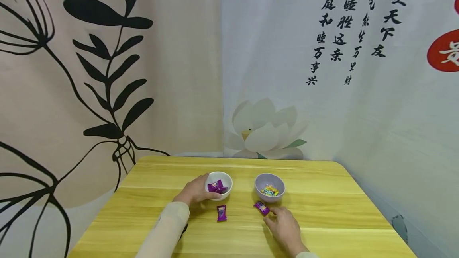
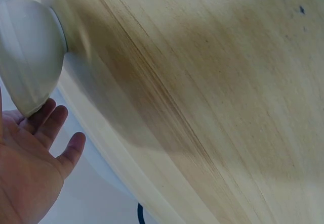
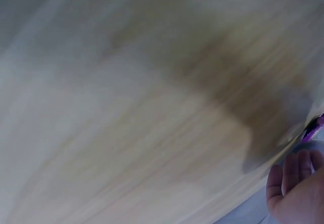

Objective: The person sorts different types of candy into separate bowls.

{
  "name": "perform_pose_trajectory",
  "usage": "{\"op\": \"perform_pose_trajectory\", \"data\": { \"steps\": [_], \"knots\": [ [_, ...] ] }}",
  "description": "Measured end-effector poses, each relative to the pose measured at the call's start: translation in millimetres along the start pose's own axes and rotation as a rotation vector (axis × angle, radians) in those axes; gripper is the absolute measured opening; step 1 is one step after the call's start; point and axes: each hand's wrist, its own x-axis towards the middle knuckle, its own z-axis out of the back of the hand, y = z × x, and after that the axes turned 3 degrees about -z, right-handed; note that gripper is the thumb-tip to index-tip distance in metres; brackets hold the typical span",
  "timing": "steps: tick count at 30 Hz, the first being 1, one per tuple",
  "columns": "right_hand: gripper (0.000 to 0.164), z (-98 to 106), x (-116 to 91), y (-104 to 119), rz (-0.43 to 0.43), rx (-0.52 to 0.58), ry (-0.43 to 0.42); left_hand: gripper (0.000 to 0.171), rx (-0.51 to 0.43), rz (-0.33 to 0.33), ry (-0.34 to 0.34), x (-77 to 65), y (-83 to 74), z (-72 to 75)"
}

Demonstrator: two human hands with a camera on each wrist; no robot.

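My left hand holds the white bowl by its side, thumb in front and fingers at the left rim. Purple-wrapped candies lie inside that bowl. The left wrist view shows fingertips against the outside of the white bowl. My right hand is low over the table with its fingers loosely bent, fingertips right at a purple-wrapped candy. That candy lies just in front of the lavender bowl, which contains small yellow and blue wrapped pieces.
Another purple-wrapped candy lies on the wooden table in front of the white bowl. A small dark object shows partly behind the left sleeve. A printed curtain hangs behind the table.
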Motion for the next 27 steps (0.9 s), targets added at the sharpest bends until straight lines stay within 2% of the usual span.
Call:
{"op": "perform_pose_trajectory", "data": {
  "steps": [17,27],
  "knots": [
    [0.04,-17,16,-1,-0.034,-0.088,-0.016,0.107,-0.024,-0.005,0.003,1.4,-4.6,-1.2],
    [0.038,-24,17,1,0.011,-0.165,-0.005,0.108,-0.032,0.014,-0.001,-0.5,1.0,-1.5]
  ]
}}
